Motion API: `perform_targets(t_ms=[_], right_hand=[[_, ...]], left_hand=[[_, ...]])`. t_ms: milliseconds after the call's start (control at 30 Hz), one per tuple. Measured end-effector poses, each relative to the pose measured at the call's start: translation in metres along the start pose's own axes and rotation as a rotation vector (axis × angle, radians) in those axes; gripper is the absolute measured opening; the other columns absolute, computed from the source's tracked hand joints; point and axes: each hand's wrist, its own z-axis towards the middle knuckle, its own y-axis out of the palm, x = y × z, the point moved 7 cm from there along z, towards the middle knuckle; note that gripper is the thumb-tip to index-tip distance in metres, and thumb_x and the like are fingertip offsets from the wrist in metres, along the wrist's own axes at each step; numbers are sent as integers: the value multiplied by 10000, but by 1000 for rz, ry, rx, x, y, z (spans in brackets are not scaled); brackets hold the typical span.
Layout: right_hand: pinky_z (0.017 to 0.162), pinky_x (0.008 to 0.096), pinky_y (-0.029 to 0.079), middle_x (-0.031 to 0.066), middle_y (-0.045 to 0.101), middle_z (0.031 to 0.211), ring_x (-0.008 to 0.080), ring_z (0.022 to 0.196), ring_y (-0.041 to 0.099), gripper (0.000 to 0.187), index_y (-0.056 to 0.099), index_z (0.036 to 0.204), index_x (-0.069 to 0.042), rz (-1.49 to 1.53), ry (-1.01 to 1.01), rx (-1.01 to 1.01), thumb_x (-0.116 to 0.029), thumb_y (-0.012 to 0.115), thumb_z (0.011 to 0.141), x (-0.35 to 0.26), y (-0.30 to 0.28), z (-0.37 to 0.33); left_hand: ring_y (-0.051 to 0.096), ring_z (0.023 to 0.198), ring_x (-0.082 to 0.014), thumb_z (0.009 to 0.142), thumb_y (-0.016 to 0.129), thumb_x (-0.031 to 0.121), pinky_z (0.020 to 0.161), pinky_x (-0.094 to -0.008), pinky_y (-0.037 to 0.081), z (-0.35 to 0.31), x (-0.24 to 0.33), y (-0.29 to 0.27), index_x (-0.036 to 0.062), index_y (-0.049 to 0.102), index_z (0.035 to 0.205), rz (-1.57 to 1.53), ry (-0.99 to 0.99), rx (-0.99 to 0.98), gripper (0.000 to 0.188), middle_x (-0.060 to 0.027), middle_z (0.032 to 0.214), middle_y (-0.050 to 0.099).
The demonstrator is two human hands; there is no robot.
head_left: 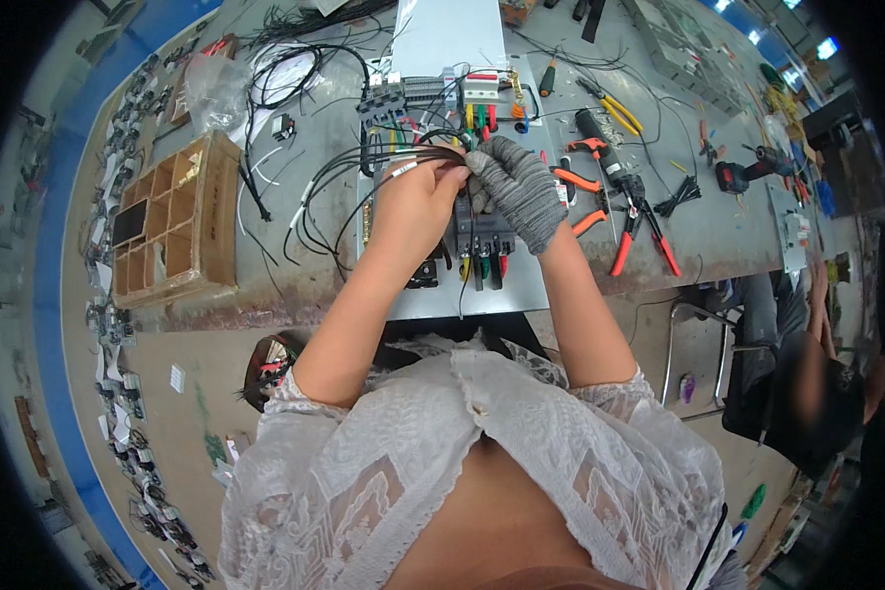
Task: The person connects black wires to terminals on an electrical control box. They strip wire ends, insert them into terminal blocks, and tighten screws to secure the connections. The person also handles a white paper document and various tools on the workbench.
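Note:
My bare left hand [418,202] is closed round a bundle of black wires [317,200], whose loose ends fan out to the left and carry small white sleeves. A grey knitted glove covers my right hand [514,187], which is closed at the same bundle, its fingertips meeting those of my left. Below both hands lies a pale mounting plate [428,303] with electrical parts on it. A dark breaker block [484,236] sits partly under my right hand. Farther back are terminal blocks [425,90] and a white breaker [481,90]. My hands hide the plate's middle.
Left stands a divided cardboard box [192,236]. Right of the plate lie orange-handled cutters [588,222], red-handled crimping pliers [649,236], yellow-handled pliers [621,113] and a screwdriver [548,79]. A cordless drill [754,169] rests farther right. Another person [806,379] sits at the right.

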Motion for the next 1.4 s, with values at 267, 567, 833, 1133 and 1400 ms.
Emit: perform_targets(t_ms=[267, 567, 833, 1133, 1400], right_hand=[[695, 389, 485, 123, 615, 801, 250, 774, 617, 282, 589, 1039, -7, -106, -285, 139, -232, 637, 875, 13, 7, 4], [502, 225, 461, 8, 612, 790, 101, 604, 566, 210, 582, 1067, -71, 1049, 215, -60, -244, 540, 956, 27, 66, -63], [568, 226, 512, 68, 582, 827, 131, 673, 563, 230, 539, 1068, -10, 1668, 167, -224, -209, 442, 1004, 8, 114, -33], [488, 252, 448, 37, 541, 734, 128, 557, 492, 226, 533, 952, -44, 1727, 305, -136, -250, 453, 1002, 14, 121, -10], [406, 238, 389, 23, 552, 677, 121, 490, 500, 133, 537, 887, -90, 1573, 426, -48, -204, 561, 952, 16, 114, -12]], left_hand=[[619, 767, -122, 891, 630, 127, 697, -269, 500, 3, -11, -13, -19, 597, 958, -185, -17, 65, 164, -63, 853, 639], [543, 751, -89, 841, 687, 140, 680, -243, 443, -6, 1, -23, 18, 604, 896, -233, -49, 71, 158, -8, 795, 601], [530, 710, -91, 858, 657, 128, 661, -250, 437, -17, -6, -41, 43, 630, 936, -656, -279, 188, 118, -24, 837, 603], [562, 868, -110, 926, 585, 223, 804, -261, 438, -30, -6, -51, 32, 605, 1050, -699, -245, 167, 229, -39, 971, 637], [527, 626, -97, 907, 578, 82, 608, -230, 422, -57, 86, -91, 10, 596, 956, 328, -53, -119, 89, -27, 693, 541]])
